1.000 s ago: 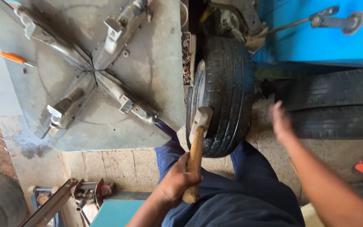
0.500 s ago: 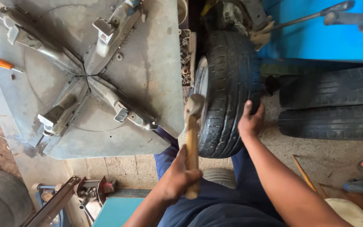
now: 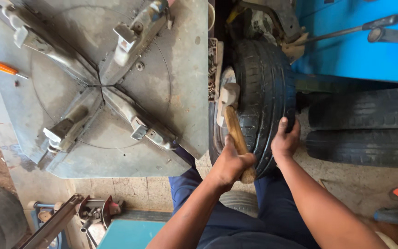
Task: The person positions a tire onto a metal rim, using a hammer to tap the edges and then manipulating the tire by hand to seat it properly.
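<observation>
While the person looks straight down from the head camera, the left hand (image 3: 230,162) is closed in a full fist around the wooden handle of a hammer (image 3: 234,124), gripping it low, near the butt end. From that hand the handle slants up and slightly away, and the pale metal head lies against the near sidewall of a tyre (image 3: 263,99), close to where rubber meets rim. That tyre stands upright on its tread directly ahead of both hands, between the person's knees in dark blue trousers (image 3: 272,207). On the tread, the right hand (image 3: 285,140) rests with fingers spread and curled over the rubber, pressing on it rather than clasping anything; it sits just beside the left hand, with the tread between them.

Left of the left hand is the grey metal turntable (image 3: 180,69) of a tyre machine, its four clamp arms meeting in the middle. Far out on that side lies a screwdriver (image 3: 5,69) with an orange handle. Right of the right hand, two more tyres (image 3: 365,129) lie stacked flat on the floor, and beyond them stands a blue metal cabinet (image 3: 346,50).
</observation>
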